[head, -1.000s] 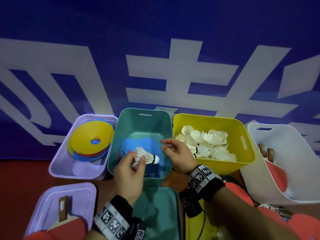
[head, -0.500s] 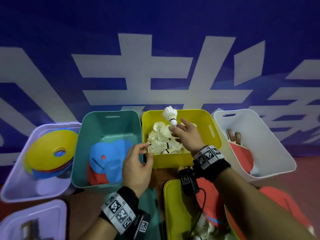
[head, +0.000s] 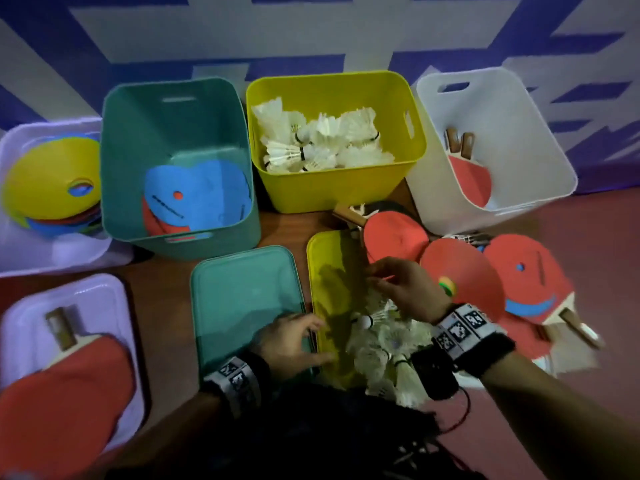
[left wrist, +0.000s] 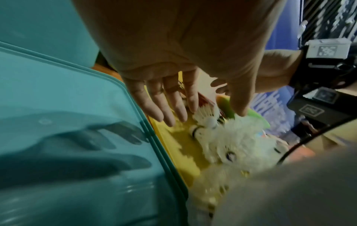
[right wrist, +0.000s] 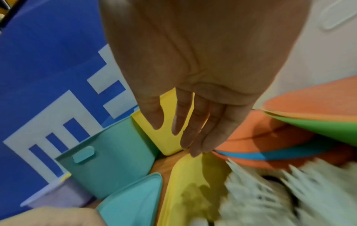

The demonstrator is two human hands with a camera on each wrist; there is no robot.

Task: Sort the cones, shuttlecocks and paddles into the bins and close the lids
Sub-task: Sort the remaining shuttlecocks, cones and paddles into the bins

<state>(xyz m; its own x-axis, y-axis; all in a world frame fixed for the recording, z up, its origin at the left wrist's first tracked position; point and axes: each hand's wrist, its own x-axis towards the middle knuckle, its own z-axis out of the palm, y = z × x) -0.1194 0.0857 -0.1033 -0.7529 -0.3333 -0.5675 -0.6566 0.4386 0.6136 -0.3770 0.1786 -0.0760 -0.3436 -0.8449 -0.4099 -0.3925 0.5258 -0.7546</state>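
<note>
Head view alone takes in the whole spread: blue wall banner [head: 311,26] w/ white lettering at back, four smooth plastic bins in a row beyond both hands. White bin [head: 512,157], far right of the right hand, holds red paddles w/ wood handles. Yellow bin [head: 332,188], straight ahead of the hands, holds a heap of feathery white shuttlecocks [head: 322,143]. Teal bin [head: 138,140], ahead-left of the left hand, holds flat blue and red cones. Lilac bin [head: 20,258], farthest left, holds a stack of discs, yellow on top.

Lids lie flat on the wood table [head: 162,289]: lilac lid [head: 104,299] far left carries a red paddle [head: 65,407]; teal lid [head: 242,299] is under the left hand [head: 291,344]; yellow lid [head: 332,271] sits between the hands, w/ a loose pile of shuttlecocks [head: 384,344] on its near end. Red cones [head: 460,271] overlap just right of the right hand [head: 408,289].

Wrist views add what the head view blurs: left grip is apart, fingers [left wrist: 154,105] straight over the teal/yellow lid seam, tips just short of the pile, holding nothing. Right grip is also apart, fingers [right wrist: 195,128] loose and together above the yellow lid, empty. A green cone under the red ones shows in the right wrist view.
</note>
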